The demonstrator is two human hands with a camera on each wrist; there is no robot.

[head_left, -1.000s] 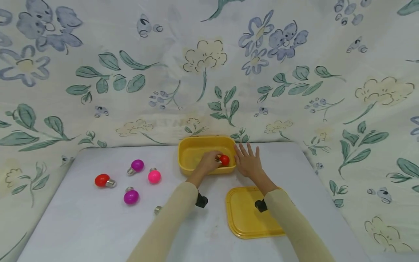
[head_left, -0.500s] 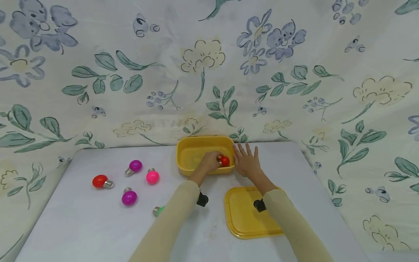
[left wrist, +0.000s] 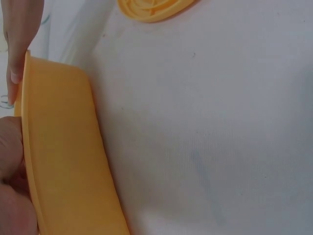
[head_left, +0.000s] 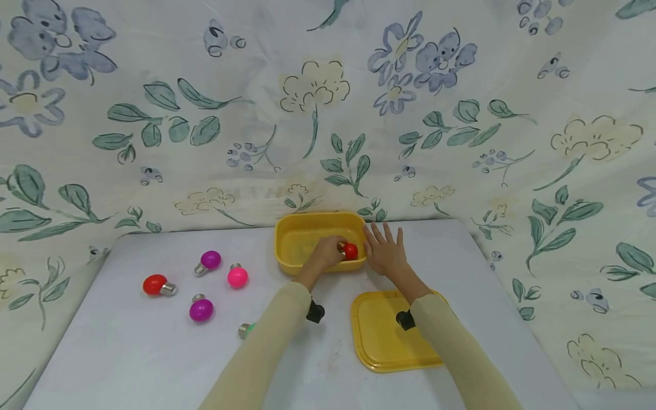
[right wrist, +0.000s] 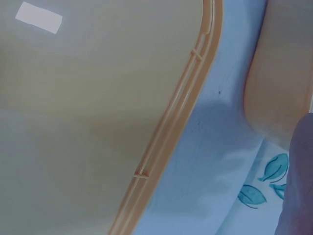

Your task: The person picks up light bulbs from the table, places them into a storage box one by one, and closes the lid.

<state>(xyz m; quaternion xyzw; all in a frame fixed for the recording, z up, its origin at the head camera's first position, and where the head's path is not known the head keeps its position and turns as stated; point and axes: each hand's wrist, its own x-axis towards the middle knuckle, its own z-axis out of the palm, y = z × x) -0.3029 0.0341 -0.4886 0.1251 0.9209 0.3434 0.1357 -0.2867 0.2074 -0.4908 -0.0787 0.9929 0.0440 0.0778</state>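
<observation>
A red light bulb [head_left: 351, 251] with a silver base is inside the yellow plastic box [head_left: 297, 266], near its right end. My left hand [head_left: 328, 252] reaches over the box's front rim and pinches the bulb by its base. My right hand [head_left: 385, 250] rests against the box's right end, fingers straight and spread. From the left wrist view, the box's outer wall [left wrist: 73, 147] fills the left part, with the left hand [left wrist: 12, 181] behind its rim. Only a strip of the right hand [right wrist: 301, 181] shows in the right wrist view.
A yellow lid [head_left: 379, 359] lies in front of the box, under the right forearm. On the left of the table are a red bulb [head_left: 155, 284], two purple bulbs [head_left: 201, 310], a pink bulb [head_left: 238, 278] and a green bulb [head_left: 249, 329], partly behind the left sleeve.
The hands, box and red bulb hold nearly the same places. The whole scene has shifted slightly left in view, and the green bulb shows more beside the left sleeve.
</observation>
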